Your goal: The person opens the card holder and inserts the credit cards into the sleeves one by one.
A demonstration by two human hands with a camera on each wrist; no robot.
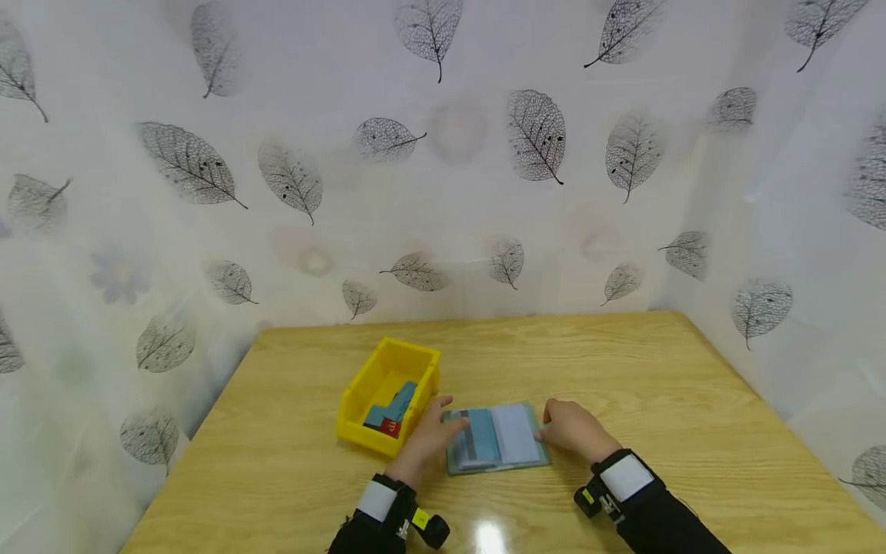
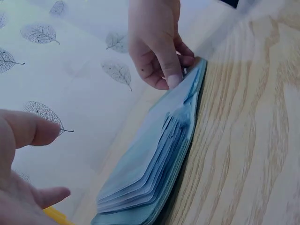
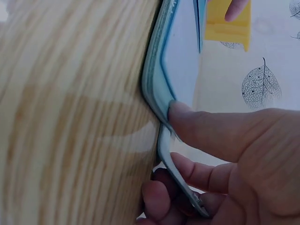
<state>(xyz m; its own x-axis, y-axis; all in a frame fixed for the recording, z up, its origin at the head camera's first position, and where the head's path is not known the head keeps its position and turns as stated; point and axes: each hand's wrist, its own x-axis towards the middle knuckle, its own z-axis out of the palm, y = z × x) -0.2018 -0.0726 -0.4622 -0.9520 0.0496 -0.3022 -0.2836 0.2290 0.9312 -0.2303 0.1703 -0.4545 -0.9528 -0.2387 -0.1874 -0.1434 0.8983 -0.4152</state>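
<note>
An open card holder (image 1: 514, 435) with pale blue-green covers and a stack of clear sleeves lies on the table. In the right wrist view, my right hand (image 3: 239, 145) grips the holder's right edge, with the thumb on top and the other fingers curled under the cover flap (image 3: 174, 166). My left hand (image 1: 428, 440) is at the holder's left side, thumb and fingers spread apart. The left wrist view shows nothing between these fingers, with the layered sleeves (image 2: 140, 183) fanned beside them.
A yellow bin (image 1: 356, 392) stands just left of the holder, close to my left hand. Inside it lie blue and red cards (image 1: 394, 408). The wooden table (image 1: 623, 362) meets a leaf-print sheet (image 1: 457, 200) at the back and sides.
</note>
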